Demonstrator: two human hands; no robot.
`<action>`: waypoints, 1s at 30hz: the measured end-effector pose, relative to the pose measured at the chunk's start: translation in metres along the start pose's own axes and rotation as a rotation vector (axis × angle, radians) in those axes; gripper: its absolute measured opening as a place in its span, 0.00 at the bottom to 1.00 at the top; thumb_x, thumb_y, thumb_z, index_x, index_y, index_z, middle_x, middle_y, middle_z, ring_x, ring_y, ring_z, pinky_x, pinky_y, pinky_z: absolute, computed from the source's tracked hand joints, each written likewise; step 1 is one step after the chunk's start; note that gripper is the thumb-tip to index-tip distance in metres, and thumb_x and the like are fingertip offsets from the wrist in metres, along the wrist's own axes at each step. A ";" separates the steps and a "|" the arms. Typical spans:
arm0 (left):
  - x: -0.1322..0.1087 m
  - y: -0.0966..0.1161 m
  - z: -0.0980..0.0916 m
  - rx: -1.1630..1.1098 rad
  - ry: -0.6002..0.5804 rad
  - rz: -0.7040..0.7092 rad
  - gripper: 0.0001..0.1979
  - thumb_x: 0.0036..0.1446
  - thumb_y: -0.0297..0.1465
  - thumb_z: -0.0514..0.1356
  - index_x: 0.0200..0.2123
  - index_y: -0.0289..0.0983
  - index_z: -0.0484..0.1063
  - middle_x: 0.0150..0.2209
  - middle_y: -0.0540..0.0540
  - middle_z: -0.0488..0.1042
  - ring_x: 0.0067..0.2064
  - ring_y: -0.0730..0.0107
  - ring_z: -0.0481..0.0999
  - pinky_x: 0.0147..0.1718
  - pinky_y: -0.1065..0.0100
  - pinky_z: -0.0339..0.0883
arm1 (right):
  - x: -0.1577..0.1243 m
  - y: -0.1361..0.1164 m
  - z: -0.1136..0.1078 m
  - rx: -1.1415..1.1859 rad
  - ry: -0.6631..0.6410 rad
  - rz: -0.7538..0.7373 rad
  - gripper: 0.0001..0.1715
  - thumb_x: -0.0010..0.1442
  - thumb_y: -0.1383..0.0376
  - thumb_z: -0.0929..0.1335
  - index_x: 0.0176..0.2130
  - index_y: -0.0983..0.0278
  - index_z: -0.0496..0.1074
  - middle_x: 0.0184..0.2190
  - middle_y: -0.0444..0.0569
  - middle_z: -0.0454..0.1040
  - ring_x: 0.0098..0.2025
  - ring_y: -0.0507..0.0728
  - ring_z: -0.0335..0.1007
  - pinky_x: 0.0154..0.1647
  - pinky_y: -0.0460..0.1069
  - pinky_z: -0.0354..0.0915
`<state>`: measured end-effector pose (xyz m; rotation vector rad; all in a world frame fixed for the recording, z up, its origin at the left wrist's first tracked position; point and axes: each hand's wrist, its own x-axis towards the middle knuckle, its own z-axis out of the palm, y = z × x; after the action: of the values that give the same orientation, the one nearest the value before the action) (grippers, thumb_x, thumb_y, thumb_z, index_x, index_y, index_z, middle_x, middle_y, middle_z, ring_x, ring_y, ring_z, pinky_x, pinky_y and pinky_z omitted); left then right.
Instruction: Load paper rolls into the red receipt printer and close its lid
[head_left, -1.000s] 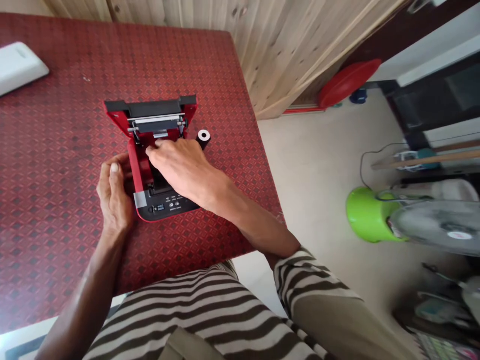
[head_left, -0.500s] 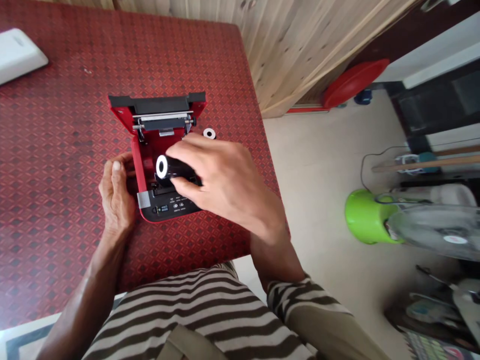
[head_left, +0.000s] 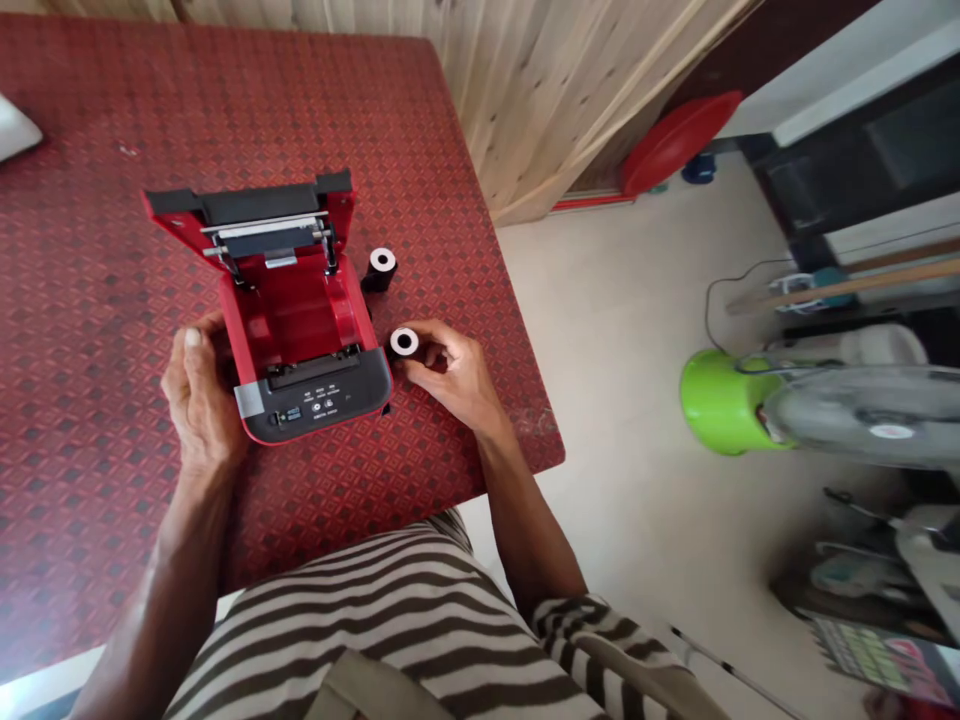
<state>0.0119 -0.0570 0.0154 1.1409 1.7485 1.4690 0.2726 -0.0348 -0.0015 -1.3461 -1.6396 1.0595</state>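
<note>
A red and black receipt printer [head_left: 319, 395] sits on the table with its lid [head_left: 255, 220] raised. Its red roll bay [head_left: 296, 315] is bare inside. My left hand [head_left: 201, 395] holds the printer's left side, thumb up, the other fingers partly hidden behind the casing. Just off the printer's right side, my right hand [head_left: 454, 375] grips an upright small paper roll [head_left: 404, 342], black around the outside with a white end and a dark core. A second, similar paper roll [head_left: 382, 262] stands behind it, beside the printer's rear right.
The red patterned table [head_left: 112, 300] ends at a right edge close to my right hand. A white object [head_left: 15, 130] lies at the far left. Wooden panelling [head_left: 517, 90] rises behind. On the floor to the right are a green bucket [head_left: 712, 405] and a red basin [head_left: 679, 140].
My right hand has lifted the paper roll out of the printer's bay and moved it right, to the table beside the printer. My left hand stays at the printer's left side.
</note>
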 end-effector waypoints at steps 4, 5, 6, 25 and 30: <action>0.000 0.001 0.003 -0.070 0.017 -0.013 0.27 0.69 0.48 0.49 0.44 0.35 0.80 0.28 0.48 0.75 0.26 0.75 0.66 0.25 0.71 0.63 | 0.001 -0.006 -0.007 -0.124 -0.080 -0.052 0.20 0.55 0.68 0.71 0.49 0.61 0.77 0.44 0.47 0.82 0.37 0.52 0.74 0.40 0.50 0.69; 0.000 0.000 0.003 -0.083 0.017 -0.021 0.26 0.69 0.48 0.49 0.44 0.35 0.80 0.28 0.48 0.75 0.26 0.75 0.66 0.24 0.71 0.62 | 0.000 -0.007 -0.012 -0.128 -0.112 -0.057 0.23 0.55 0.69 0.71 0.52 0.61 0.76 0.46 0.48 0.81 0.38 0.53 0.75 0.41 0.50 0.70; 0.000 0.000 0.003 -0.093 0.015 -0.029 0.26 0.69 0.48 0.50 0.43 0.35 0.80 0.28 0.48 0.75 0.25 0.75 0.67 0.24 0.71 0.62 | 0.001 -0.009 -0.017 -0.121 -0.147 -0.058 0.26 0.55 0.70 0.71 0.54 0.61 0.75 0.48 0.49 0.81 0.40 0.54 0.76 0.41 0.51 0.71; 0.001 -0.001 0.001 -0.129 0.017 -0.115 0.28 0.68 0.50 0.50 0.47 0.34 0.79 0.33 0.44 0.81 0.28 0.72 0.75 0.27 0.70 0.67 | 0.089 0.002 -0.002 -0.114 0.034 -0.154 0.15 0.58 0.59 0.75 0.45 0.59 0.76 0.42 0.43 0.81 0.43 0.55 0.77 0.50 0.55 0.73; 0.001 -0.004 0.000 -0.176 -0.020 -0.111 0.28 0.67 0.51 0.52 0.48 0.34 0.80 0.34 0.42 0.82 0.30 0.70 0.77 0.29 0.68 0.71 | 0.060 -0.065 -0.048 0.131 -0.168 -0.312 0.22 0.64 0.47 0.71 0.53 0.54 0.75 0.45 0.44 0.78 0.46 0.56 0.76 0.45 0.54 0.74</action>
<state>0.0101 -0.0564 0.0116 0.9496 1.6067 1.5056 0.2834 0.0241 0.0798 -0.9012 -1.7984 1.0909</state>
